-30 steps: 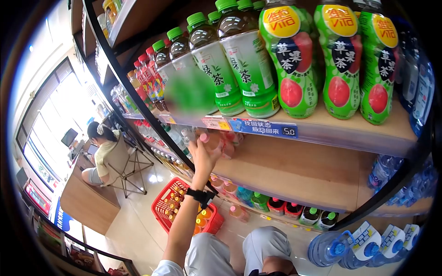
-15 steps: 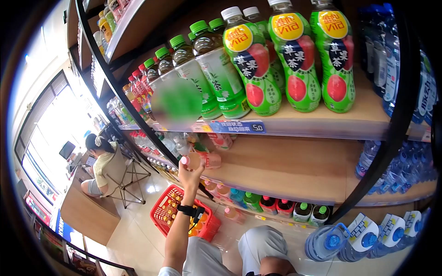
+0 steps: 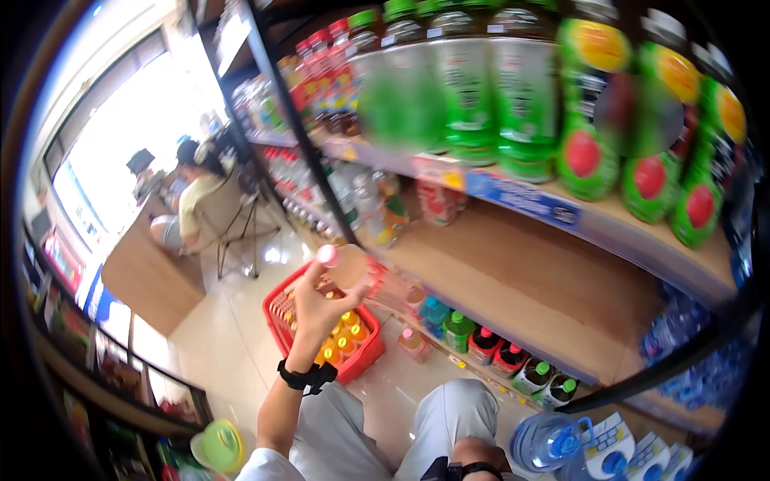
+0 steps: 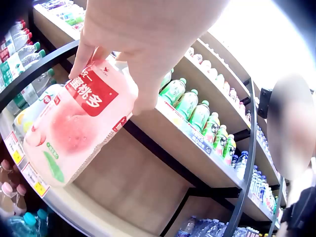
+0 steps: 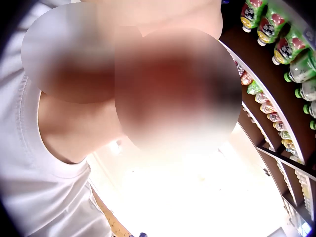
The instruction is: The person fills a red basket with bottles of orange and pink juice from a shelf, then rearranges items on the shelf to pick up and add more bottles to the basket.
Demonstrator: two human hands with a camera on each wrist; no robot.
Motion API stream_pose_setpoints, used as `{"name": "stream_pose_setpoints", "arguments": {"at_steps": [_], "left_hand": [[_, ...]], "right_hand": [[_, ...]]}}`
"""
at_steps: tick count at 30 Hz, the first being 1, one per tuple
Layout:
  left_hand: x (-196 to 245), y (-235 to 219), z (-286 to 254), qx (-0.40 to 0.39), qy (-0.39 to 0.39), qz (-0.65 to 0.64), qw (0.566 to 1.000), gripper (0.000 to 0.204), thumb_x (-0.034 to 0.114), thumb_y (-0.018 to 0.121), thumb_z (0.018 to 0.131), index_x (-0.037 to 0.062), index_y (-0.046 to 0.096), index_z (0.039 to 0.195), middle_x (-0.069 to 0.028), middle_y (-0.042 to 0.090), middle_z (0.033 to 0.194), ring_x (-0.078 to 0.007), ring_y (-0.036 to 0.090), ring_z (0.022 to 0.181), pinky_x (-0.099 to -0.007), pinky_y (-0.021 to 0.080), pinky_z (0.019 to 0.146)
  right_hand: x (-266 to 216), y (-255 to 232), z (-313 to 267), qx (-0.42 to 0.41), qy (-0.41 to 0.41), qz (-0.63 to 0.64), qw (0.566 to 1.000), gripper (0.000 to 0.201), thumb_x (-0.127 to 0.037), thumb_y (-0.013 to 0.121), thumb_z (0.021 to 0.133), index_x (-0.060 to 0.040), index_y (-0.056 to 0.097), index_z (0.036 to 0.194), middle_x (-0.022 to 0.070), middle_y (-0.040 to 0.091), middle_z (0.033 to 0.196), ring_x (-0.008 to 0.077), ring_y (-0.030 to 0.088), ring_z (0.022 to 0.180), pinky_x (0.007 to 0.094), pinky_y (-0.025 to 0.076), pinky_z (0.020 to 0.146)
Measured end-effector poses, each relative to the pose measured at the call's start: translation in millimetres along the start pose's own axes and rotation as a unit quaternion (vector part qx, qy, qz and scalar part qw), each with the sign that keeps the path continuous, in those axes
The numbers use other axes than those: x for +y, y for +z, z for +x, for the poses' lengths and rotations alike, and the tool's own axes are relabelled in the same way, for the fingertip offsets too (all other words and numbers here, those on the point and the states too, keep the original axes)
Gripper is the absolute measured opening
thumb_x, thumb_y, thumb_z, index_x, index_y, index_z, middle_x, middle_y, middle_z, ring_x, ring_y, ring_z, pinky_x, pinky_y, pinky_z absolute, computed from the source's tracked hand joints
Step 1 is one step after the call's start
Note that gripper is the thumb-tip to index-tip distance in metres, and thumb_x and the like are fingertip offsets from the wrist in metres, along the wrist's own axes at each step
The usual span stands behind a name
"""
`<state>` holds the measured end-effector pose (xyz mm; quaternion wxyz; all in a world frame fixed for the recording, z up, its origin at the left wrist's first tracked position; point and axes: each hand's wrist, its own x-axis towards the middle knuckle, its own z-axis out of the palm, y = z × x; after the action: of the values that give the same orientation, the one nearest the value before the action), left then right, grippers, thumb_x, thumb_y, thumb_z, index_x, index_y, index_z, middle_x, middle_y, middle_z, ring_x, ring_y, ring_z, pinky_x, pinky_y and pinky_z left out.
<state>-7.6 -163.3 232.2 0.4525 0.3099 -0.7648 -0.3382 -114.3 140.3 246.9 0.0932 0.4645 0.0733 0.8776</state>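
Note:
My left hand (image 3: 317,309) grips a bottle (image 3: 350,268) with a pink cap, holding it tilted beside the shelf and above a red basket (image 3: 367,358). In the left wrist view, the fingers and thumb of the left hand (image 4: 143,37) are round the upper part of the bottle (image 4: 74,129), whose pink label shows a peach. Orange bottles (image 3: 341,341) with yellow caps lie in the basket. Skin of my right hand or wrist (image 5: 173,15) crosses the top of the right wrist view; its fingers cannot be made out.
Green tea bottles (image 3: 467,96) line the upper shelf, with a few bottles (image 3: 373,204) at the left end of the shelf below (image 3: 497,264). A pink-capped bottle (image 3: 413,345) stands near the basket. Large water jugs (image 3: 545,441) are at lower right. Someone sits on a chair (image 3: 220,204).
The left hand has drawn the pink-capped bottle off the middle shelf and down towards the basket. The head view has shifted.

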Motion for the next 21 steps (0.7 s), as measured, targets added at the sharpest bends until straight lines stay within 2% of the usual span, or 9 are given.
{"name": "stream_pose_setpoints", "arguments": {"at_steps": [4,6,7,8,9,11,14,16,21], "left_hand": [[-28.5,-3.4,-36.1,-0.050,0.008,0.053,0.997,0.061,0.017,0.087,0.068,0.0006,0.063,0.122,-0.0118,0.070,0.109,-0.0184,0.067,0.101,-0.0338,0.054,0.090],[-60.6,4.8,-52.8,-0.094,-0.023,0.032,0.995,0.063,0.022,0.086,0.066,0.0031,0.063,0.122,-0.0154,0.069,0.110,-0.0291,0.065,0.105,-0.0384,0.050,0.096],[-68.2,6.0,-57.8,-0.125,-0.026,0.056,0.990,0.065,0.024,0.084,0.065,0.0054,0.063,0.123,-0.0170,0.068,0.112,-0.0358,0.062,0.107,-0.0411,0.048,0.098],[-81.0,10.8,-66.1,-0.121,-0.030,0.049,0.991,0.065,0.024,0.084,0.065,0.0054,0.063,0.123,-0.0170,0.068,0.112,-0.0358,0.062,0.107,-0.0411,0.048,0.098],[-96.1,18.1,-75.1,-0.117,-0.021,0.089,0.989,0.065,0.023,0.084,0.065,0.0055,0.062,0.123,-0.0170,0.068,0.113,-0.0361,0.062,0.107,-0.0419,0.048,0.098],[-105.3,25.1,-80.7,-0.125,-0.008,0.119,0.985,0.066,0.020,0.085,0.063,0.0048,0.061,0.122,-0.0185,0.067,0.114,-0.0376,0.063,0.106,-0.0438,0.050,0.094],[-122.0,33.5,-77.9,-0.184,-0.087,0.064,0.977,0.065,0.019,0.085,0.060,0.0044,0.062,0.119,-0.0198,0.066,0.117,-0.0395,0.064,0.102,-0.0448,0.052,0.088],[-143.8,38.9,-81.0,-0.178,-0.064,0.043,0.981,0.068,0.018,0.086,0.058,0.0046,0.060,0.120,-0.0203,0.067,0.111,-0.0409,0.065,0.096,-0.0469,0.053,0.082],[-179.6,49.7,-90.5,-0.154,-0.035,0.114,0.981,0.064,0.018,0.084,0.060,0.0022,0.059,0.116,-0.0209,0.069,0.091,-0.0400,0.068,0.089,-0.0456,0.054,0.077]], "right_hand": [[46.2,10.3,-13.5,0.027,0.066,-0.007,0.997,0.058,-0.030,0.061,0.098,-0.0334,0.037,0.151,-0.0054,0.053,0.138,0.0176,0.055,0.121,0.0355,0.042,0.096],[89.6,10.7,-24.7,0.111,0.051,-0.133,0.984,0.043,-0.032,0.042,0.102,-0.0032,0.048,0.133,0.0150,0.061,0.100,0.0247,0.057,0.086,0.0384,0.047,0.079],[102.0,9.9,-33.7,0.160,0.081,-0.179,0.967,0.045,-0.035,0.039,0.103,-0.0035,0.040,0.136,0.0139,0.058,0.096,0.0218,0.049,0.076,0.0387,0.043,0.074],[113.0,-5.2,-39.6,0.058,0.120,-0.225,0.965,0.042,-0.033,0.037,0.103,0.0008,0.045,0.128,0.0162,0.059,0.097,0.0241,0.052,0.079,0.0398,0.044,0.074],[128.3,-13.8,-51.1,0.075,0.147,-0.288,0.943,0.030,-0.025,0.050,0.096,0.0011,0.050,0.111,0.0182,0.058,0.091,0.0259,0.057,0.080,0.0374,0.046,0.071],[156.4,-28.6,-67.3,-0.040,0.239,-0.309,0.920,0.027,-0.016,0.047,0.097,0.0057,0.056,0.111,0.0187,0.064,0.100,0.0243,0.061,0.085,0.0339,0.050,0.076],[179.8,-38.9,-80.5,-0.260,0.473,-0.440,0.718,0.028,-0.008,0.063,0.092,0.0009,0.062,0.118,0.0146,0.062,0.097,0.0245,0.063,0.090,0.0343,0.052,0.079],[190.7,-69.8,-119.5,-0.389,0.445,-0.508,0.626,0.034,-0.017,0.067,0.091,-0.0019,0.061,0.121,0.0138,0.062,0.095,0.0237,0.062,0.083,0.0337,0.051,0.075],[203.1,-113.3,-179.0,-0.452,0.493,-0.530,0.521,0.036,-0.025,0.069,0.090,-0.0038,0.064,0.119,0.0167,0.061,0.094,0.0308,0.062,0.081,0.0403,0.051,0.074]]}}
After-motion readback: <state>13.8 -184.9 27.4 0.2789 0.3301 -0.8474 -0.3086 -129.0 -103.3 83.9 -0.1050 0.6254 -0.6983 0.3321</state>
